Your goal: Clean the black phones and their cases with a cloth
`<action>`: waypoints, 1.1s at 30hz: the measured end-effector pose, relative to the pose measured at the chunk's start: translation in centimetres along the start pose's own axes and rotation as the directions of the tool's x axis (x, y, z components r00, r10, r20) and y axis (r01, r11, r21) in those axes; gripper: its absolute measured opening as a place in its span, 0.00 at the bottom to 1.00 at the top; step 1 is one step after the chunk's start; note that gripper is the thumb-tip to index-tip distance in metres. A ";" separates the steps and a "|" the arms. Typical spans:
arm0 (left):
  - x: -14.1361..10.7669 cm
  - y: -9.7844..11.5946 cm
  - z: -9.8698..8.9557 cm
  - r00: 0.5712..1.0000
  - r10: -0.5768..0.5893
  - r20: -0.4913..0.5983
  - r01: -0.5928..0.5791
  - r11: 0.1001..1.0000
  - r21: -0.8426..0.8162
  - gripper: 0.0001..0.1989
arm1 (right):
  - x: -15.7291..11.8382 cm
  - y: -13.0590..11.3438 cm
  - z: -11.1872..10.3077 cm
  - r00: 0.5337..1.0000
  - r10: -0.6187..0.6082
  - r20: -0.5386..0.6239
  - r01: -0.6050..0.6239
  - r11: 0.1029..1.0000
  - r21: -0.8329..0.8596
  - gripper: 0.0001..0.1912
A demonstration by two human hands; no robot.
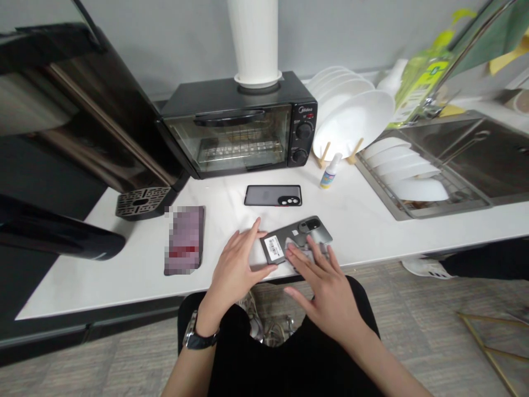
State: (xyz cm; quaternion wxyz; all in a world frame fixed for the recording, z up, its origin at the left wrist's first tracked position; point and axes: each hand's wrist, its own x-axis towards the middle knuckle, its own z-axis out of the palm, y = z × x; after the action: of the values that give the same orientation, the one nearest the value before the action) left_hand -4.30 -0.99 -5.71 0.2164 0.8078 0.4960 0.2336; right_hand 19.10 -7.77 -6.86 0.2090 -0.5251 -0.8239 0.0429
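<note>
A grey smartphone (324, 236) lies back up near the counter's front edge, with a white barcode label (274, 248) on its left end. My left hand (236, 264) holds that end, thumb on the near side and fingers on the far side. Stretched across the phone's back, the fingers of my right hand (324, 281) press down a small grey cloth (290, 241), mostly hidden under them. Just beyond lies a black-rimmed translucent phone case (264, 196). A small spray bottle (329, 172) stands farther right.
A black toaster oven (237, 140) stands behind, bearing a white pot (256, 44). Left are a dark drinks machine (144, 203) and a blurred, pixelated flat object (185, 240). White plates (351, 121) stand in a rack beside the sink (467, 151). Another person's shoe (427, 268) shows at right.
</note>
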 end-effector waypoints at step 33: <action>-0.1 -0.4 0.3 1.000 0.015 -0.004 -0.015 1.000 0.018 0.54 | 6.1 -2.9 2.5 1.000 -0.030 0.002 0.030 0.999 0.024 0.38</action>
State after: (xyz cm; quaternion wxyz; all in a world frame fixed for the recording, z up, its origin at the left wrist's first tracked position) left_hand -4.47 -0.98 -6.19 0.2064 0.8128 0.4926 0.2325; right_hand 13.45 -3.26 -6.48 0.2148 -0.5103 -0.8312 0.0501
